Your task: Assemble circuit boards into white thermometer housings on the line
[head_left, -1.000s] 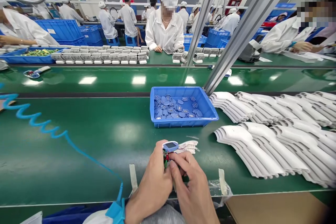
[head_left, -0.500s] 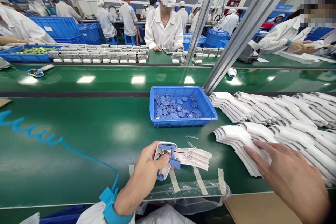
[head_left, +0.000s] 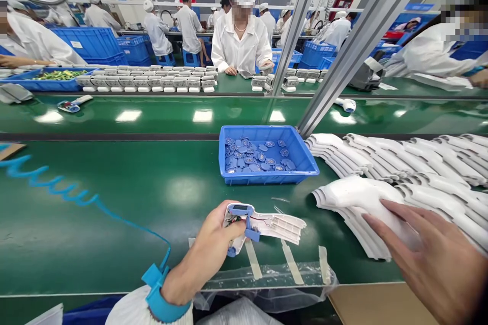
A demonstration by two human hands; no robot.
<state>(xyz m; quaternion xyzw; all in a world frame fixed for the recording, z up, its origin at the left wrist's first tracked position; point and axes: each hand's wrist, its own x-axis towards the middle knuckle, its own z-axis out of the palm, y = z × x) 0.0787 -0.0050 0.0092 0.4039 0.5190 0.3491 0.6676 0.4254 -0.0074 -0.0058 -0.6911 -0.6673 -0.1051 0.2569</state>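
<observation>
My left hand is closed round an open, gun-shaped handheld device, its thumb pressed over the inside. The device is a white half shell with blue fittings, a dark window and thin wires showing; its ribbed handle points right. On the right, my right hand has thumb and fingers on either side of a curved white shell half, which lies over a stack of similar shells. Part of this shell is hidden under the fingers. A blue wrist strap with a coiled cord circles my left wrist.
A blue bin of small blue oval parts stands ahead. More rows of white shells lie at the right. A metal post rises behind the bin. Taped clear plastic lines the front edge. A co-worker sits across the conveyor.
My right hand has closed in on the white shell half, which has shifted on its stack. My left hand keeps the device in nearly the same place. Items on the conveyor have moved right.
</observation>
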